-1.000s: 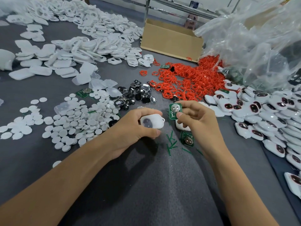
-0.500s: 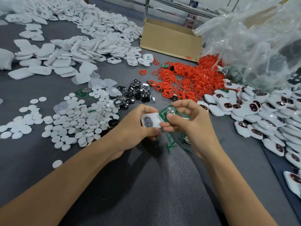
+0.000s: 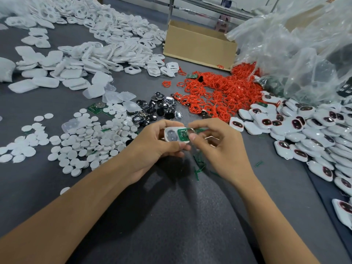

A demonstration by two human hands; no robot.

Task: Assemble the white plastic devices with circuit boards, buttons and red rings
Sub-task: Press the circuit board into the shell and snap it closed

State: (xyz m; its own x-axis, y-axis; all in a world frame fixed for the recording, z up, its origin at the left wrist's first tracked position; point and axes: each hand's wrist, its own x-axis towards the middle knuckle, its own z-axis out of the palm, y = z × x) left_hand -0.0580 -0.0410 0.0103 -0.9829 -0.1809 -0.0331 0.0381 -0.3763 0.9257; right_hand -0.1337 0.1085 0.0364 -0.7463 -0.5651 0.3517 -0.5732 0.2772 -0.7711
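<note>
Bare bench is lying open at six o'clock, between the forearms, leaving a hand free passage. A narrower bare strip is running at four o'clock, beside white devices heaping from two to four. White discs are crowding nine o'clock, and white shells are piling at ten and eleven. At twelve, dark buttons and red rings are blocking the way, a cardboard box standing behind them. A clear plastic bag is bulging at one. Green scraps are littering the bench below the right hand.
</note>
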